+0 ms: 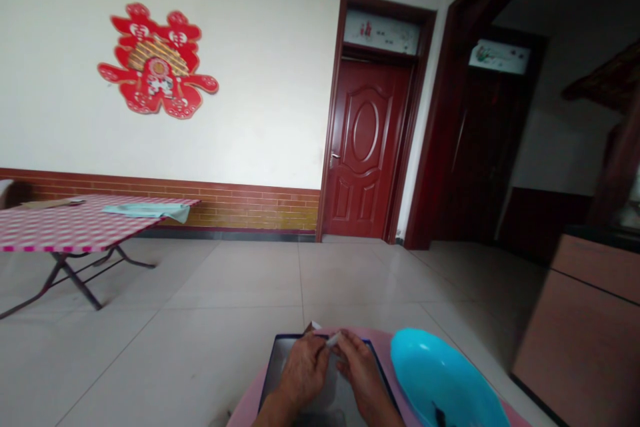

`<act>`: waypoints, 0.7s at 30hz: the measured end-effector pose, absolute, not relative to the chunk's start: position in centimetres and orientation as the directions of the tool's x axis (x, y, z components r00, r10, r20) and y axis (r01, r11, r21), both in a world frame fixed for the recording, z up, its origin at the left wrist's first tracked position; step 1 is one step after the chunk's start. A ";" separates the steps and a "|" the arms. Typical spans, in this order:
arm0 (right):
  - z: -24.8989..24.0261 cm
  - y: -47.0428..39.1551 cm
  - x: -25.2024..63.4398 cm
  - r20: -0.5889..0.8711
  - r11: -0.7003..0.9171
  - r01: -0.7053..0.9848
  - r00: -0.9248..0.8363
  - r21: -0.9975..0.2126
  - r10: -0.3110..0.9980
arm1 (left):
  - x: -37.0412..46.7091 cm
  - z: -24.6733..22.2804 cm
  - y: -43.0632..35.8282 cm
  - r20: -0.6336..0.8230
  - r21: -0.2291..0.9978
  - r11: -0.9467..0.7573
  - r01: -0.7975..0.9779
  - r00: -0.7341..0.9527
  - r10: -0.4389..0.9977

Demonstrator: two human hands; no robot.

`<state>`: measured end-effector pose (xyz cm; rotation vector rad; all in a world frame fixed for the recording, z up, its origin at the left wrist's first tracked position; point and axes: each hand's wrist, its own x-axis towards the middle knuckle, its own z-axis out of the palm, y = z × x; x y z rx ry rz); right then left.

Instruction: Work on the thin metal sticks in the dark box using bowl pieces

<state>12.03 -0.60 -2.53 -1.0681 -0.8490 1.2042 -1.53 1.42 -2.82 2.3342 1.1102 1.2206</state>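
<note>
Both hands are over a shallow box with a dark blue rim (268,373) and a pale inside, on a pink round surface (250,400). A small whitish object (333,339) sits between the fingertips. My left hand (305,368) has its fingers curled and closed at the object's left end. My right hand (359,365) pinches the other end between thumb and fingers. The object is too small to name surely. What lies inside the box is mostly hidden under the hands.
A bright blue oval basin (445,373) with a small dark item (439,413) stands right of the box. A table with a checked cloth (75,223) bears a pale green cloth (147,210) at far left. A brownish cabinet (580,333) is at the right.
</note>
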 end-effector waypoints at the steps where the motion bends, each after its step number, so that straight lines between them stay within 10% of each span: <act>1: -2.4 -0.6 12.0 -0.022 0.032 -0.304 0.172 -0.952 0.985 | -1.5 -2.7 1.5 0.565 0.600 -0.660 0.452 0.346 0.749; 8: -1.4 -0.6 12.2 0.007 0.069 -0.422 0.147 -0.904 0.989 | -0.6 -2.3 1.9 0.170 0.958 -0.249 0.143 0.418 0.893; 21: 0.8 -1.7 12.7 0.036 0.022 -0.510 -0.017 -0.860 0.999 | -0.1 -1.1 0.9 -0.026 0.994 0.071 -0.084 0.454 0.890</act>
